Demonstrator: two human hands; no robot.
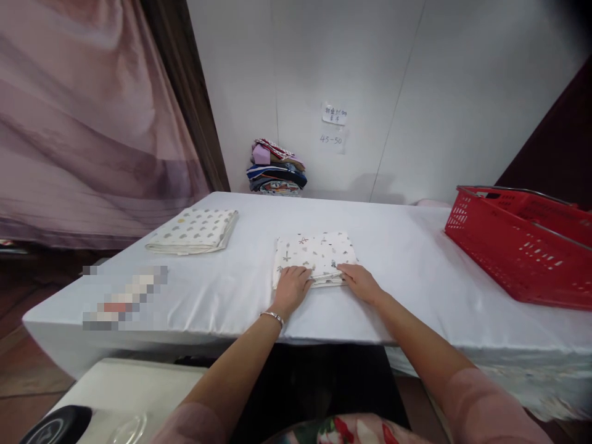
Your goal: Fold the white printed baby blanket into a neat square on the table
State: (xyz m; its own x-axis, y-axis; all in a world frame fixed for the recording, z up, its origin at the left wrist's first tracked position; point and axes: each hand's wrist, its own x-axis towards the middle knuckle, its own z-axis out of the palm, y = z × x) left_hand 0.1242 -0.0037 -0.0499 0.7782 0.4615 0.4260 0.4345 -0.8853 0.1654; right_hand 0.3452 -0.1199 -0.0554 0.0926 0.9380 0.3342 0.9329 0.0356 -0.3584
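A folded white cloth [319, 251] with small printed plant and leaf motifs lies on the white-covered table in front of me. My left hand [293, 287] rests on its front left corner, fingers stretched out over the top. At the front right edge, my right hand [362, 282] touches the cloth with its fingers extended and thumb close beside them. Between my hands, the layers along the front edge show slightly apart. The undersides of both hands are hidden.
Another folded cloth [197, 229], with grey heart-like shapes, lies at the left. A red plastic basket [522, 246] stands at the right. Behind the far table edge is a stack of folded fabrics [276, 172]. A blurred-out item [124, 299] lies at the front left.
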